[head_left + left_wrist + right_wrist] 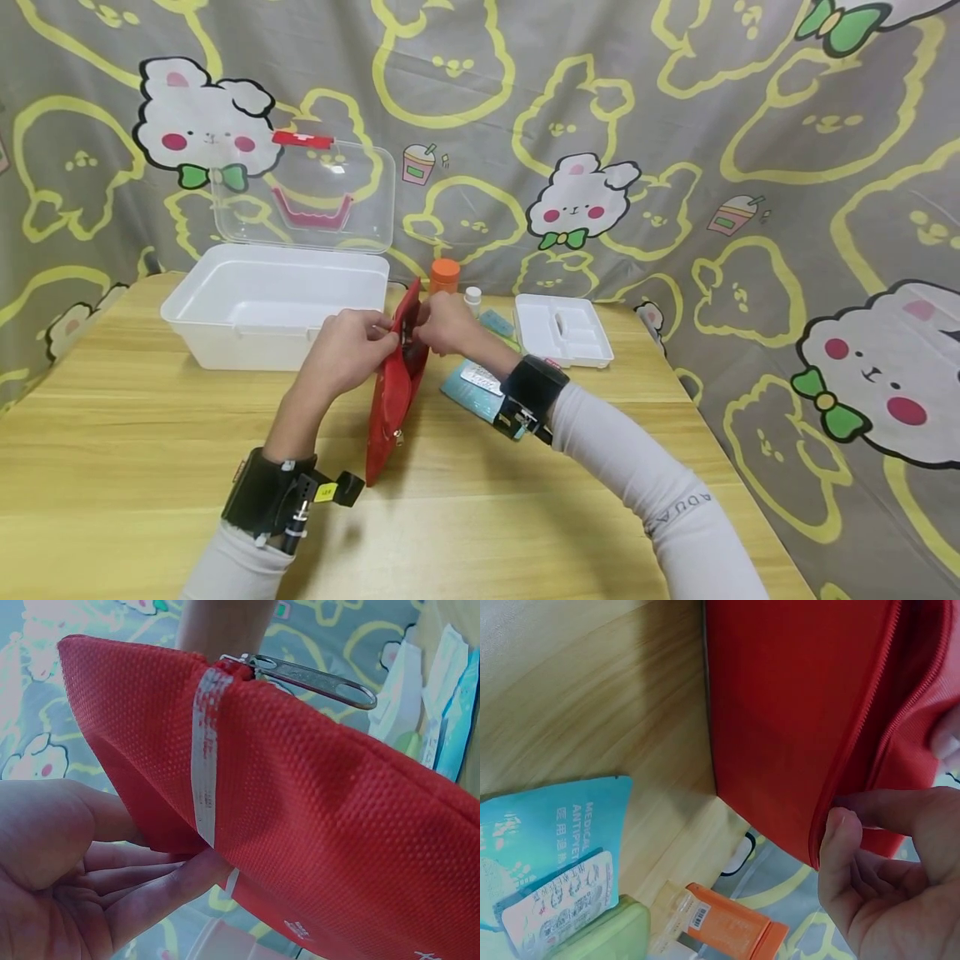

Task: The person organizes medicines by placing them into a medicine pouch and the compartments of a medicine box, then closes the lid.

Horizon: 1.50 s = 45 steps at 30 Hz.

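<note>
You had the red pouch (pixel 396 379) standing on edge on the table (pixel 480 508), just right of the open white box (pixel 270 308), so its zipped top faced you and both hands could meet at the far upper end. Your left hand (pixel 347 350) pinched the fabric there with curled fingers (pixel 150 889), which braced the pouch upright. Your right hand (pixel 444 323) pinched the opposite lip at the zipper line, thumb (pixel 840 840) pressed against the seam, likely to spread the mouth. The metal pull (pixel 315 677) hung free at the near end; neither hand touched it. The teal packet (pixel 474 392) lay flat under your right forearm, near the pouch but apart from it. The orange bottle (pixel 445 275) and tray (pixel 562 329) stood behind, within easy reach.
</note>
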### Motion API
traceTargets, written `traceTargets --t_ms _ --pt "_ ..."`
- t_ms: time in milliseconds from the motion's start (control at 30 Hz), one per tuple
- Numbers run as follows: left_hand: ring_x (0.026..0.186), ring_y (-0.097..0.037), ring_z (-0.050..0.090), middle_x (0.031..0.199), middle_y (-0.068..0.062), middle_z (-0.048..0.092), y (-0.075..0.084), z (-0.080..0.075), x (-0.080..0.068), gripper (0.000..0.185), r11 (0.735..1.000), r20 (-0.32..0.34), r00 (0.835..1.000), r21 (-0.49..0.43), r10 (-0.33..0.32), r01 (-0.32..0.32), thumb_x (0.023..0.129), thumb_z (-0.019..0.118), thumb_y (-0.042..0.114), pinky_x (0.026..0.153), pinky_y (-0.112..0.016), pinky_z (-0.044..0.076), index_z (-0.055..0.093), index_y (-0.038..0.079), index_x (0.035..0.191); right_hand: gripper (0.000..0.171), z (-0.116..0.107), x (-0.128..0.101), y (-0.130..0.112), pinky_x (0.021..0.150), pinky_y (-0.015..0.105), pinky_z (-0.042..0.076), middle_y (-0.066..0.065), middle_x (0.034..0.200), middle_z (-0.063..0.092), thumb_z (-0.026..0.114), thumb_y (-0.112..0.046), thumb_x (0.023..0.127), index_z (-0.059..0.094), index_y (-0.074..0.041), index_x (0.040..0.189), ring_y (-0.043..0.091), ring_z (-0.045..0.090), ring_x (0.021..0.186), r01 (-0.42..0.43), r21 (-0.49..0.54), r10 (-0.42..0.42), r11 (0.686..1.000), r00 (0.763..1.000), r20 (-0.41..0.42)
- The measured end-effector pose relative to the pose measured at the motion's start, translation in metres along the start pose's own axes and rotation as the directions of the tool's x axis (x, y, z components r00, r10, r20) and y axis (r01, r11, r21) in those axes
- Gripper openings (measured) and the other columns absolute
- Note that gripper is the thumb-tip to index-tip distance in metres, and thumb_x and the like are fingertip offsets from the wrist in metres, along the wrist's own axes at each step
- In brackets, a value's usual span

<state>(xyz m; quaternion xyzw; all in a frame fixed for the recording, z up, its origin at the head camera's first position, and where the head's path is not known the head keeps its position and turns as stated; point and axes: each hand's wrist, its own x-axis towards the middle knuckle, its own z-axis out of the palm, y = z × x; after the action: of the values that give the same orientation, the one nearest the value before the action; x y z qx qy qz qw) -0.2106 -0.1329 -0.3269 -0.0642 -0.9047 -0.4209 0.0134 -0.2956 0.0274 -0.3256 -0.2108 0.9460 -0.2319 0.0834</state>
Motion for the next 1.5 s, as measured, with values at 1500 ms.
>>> traceTargets --t_ms 1500 --pt "0.074 -0.019 0.073 0.105 -0.022 0.075 0.0 0.002 0.001 0.029 1.0 -0.013 1.0 0.005 0.003 -0.003 0.097 0.057 0.012 0.063 -0.029 0.06 0.069 -0.004 0.118 0.042 0.032 -0.021 0.086 0.049 0.025 0.031 -0.004 0.058 0.031 0.074 -0.006 0.079 0.037 -0.017 0.06 0.013 0.037 0.054 -0.026 -0.35 0.036 0.937 0.999 0.02"
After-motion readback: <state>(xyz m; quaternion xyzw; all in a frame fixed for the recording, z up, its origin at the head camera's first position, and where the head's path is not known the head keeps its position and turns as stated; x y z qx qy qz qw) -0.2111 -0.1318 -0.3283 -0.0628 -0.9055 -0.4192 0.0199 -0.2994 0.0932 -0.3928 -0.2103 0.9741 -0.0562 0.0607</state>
